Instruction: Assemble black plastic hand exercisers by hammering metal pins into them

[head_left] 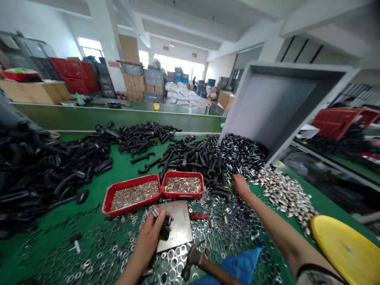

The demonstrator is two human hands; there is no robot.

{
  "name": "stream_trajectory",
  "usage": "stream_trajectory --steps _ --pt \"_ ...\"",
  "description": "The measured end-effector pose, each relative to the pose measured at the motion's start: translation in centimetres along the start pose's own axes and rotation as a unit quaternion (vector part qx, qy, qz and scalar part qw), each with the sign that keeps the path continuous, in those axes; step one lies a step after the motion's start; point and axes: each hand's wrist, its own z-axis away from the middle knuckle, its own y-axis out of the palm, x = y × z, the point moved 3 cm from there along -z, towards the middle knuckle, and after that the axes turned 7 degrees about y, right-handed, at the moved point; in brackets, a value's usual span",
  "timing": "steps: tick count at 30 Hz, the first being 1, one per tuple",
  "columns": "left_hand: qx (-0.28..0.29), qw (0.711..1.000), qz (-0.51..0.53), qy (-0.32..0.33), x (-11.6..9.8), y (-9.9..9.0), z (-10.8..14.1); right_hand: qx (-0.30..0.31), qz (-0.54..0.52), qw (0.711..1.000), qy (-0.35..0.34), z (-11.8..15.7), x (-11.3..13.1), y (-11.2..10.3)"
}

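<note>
**Bench Hazards: Spring Fitting in Hand Above Loose Washers**

The left hand [145, 246] wraps its fingers narrowly around a black plastic fitting [165, 231] carrying a silver coil spring [154, 213], just above a steel plate [175, 226]. The right hand [242, 187] rests at the edge of a heap of black hooked parts [202, 162], fingers curled downward. Whether those fingers hold anything cannot be determined.

Hazards:
- Slack grip or spring tension may release the spring into the loose steel washers [101, 253], where recovery is difficult.
- The wood-handled hammer [206, 264] lies among the washers, beside a blue cloth [234, 269]. A careless forearm movement may displace it.
- Two red trays [132, 182] of small metal pins sit at the plate's far edge. A knock may tip them and mix their contents with the washers.
</note>
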Motion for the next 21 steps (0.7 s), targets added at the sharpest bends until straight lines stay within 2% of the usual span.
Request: stream_trajectory --steps 3,5,7,9,11,12,14,18,21 --pt "-0.031 0.999 0.001 -0.039 0.8 -1.4 0.0 -0.003 -0.022 1.0 0.01 0.8 0.3 -0.8" --pt "-0.063 0.996 0.0 -0.067 1.2 -2.1 -0.3 0.003 -0.054 0.998 -0.016 2.8 2.0 -1.1" --pt "-0.085 0.993 0.017 -0.085 1.4 -2.0 -0.7 0.03 -0.098 0.992 -0.078 6.2 5.4 -0.7" --pt "-0.08 0.992 0.041 -0.088 1.2 -1.1 -1.1 0.085 -0.144 0.973 -0.162 10.3 9.7 0.3" --pt "-0.051 0.996 0.033 -0.07 0.6 -0.1 -1.2 0.135 -0.19 0.943 -0.239 14.0 13.9 1.1" --pt "-0.038 0.998 0.017 -0.054 0.2 0.2 -1.1 0.16 -0.24 0.917 -0.276 15.6 15.6 1.3" --pt "-0.026 0.999 -0.016 -0.028 -0.4 0.3 -0.7 0.176 -0.3 0.887 -0.303 17.5 17.9 1.3" --pt "-0.012 0.999 -0.02 -0.028 -0.5 -0.7 0.5 0.176 -0.324 0.873 -0.318 18.9 19.3 0.6" --pt "0.01 0.999 -0.012 -0.039 -0.3 -0.9 1.2 0.172 -0.324 0.879 -0.304 19.6 19.5 0.6"
